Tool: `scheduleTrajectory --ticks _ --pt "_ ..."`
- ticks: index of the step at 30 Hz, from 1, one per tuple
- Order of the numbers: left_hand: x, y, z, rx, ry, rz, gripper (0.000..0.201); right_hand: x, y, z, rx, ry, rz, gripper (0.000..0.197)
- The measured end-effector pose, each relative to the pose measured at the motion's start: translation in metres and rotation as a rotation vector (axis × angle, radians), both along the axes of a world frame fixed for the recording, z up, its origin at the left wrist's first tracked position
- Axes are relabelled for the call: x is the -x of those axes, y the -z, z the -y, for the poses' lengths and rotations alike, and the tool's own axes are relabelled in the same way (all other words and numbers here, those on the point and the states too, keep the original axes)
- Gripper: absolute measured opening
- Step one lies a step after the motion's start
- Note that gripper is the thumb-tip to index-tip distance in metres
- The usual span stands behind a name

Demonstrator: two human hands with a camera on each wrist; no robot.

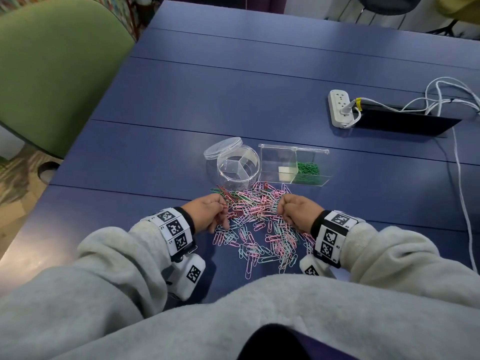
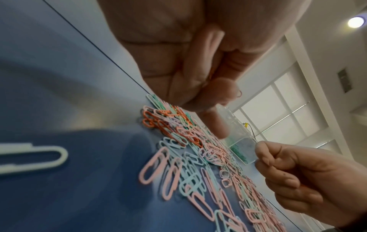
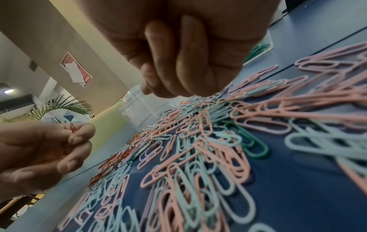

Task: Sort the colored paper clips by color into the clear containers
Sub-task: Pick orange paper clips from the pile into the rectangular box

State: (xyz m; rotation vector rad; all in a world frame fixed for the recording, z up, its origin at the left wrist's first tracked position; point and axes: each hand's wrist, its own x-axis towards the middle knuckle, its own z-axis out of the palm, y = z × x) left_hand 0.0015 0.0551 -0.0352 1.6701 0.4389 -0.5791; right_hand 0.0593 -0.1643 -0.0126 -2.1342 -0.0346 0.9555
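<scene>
Under both curled hands, the left hand [image 1: 210,213] pinches a red clip [image 3: 72,128], which could snag the tangled pile [image 1: 255,219]; the right hand's [image 1: 296,211] hold is hidden.

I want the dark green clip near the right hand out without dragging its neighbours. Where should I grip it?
Pinch the dark green clip at its rounded end, which lies bare on the blue table. Its other end runs under pink and pale blue clips, so come from above at the bare end and probably slide it out lengthwise with the right hand.
</scene>
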Motion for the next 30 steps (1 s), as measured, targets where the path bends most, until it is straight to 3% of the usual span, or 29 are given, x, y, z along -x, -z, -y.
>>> scheduleTrajectory --ticks 5,10,17,24,28,30 --pt "-0.002 -0.011 -0.005 -0.025 -0.025 -0.040 0.031 0.001 -0.001 0.002 0.001 -0.024 0.010 0.027" --pt "0.001 -0.014 -0.011 0.053 -0.048 -0.010 0.032 0.002 0.003 -0.003 0.193 -0.228 0.177 0.027" --pt "0.003 -0.019 -0.015 -0.063 -0.065 -0.013 0.034 0.005 0.004 -0.022 0.205 -0.334 0.180 0.015" --pt "-0.001 -0.018 -0.025 -0.009 -0.145 -0.062 0.030 -0.004 -0.003 -0.055 0.276 -0.533 0.286 0.004" --pt "0.003 -0.004 -0.033 -0.404 0.048 0.095 0.030 -0.008 -0.003 -0.070 0.337 -0.642 0.336 0.013" --pt "0.006 0.002 -0.037 -0.482 0.156 0.089 0.027 -0.008 -0.002 -0.075 0.351 -0.675 0.345 0.015"
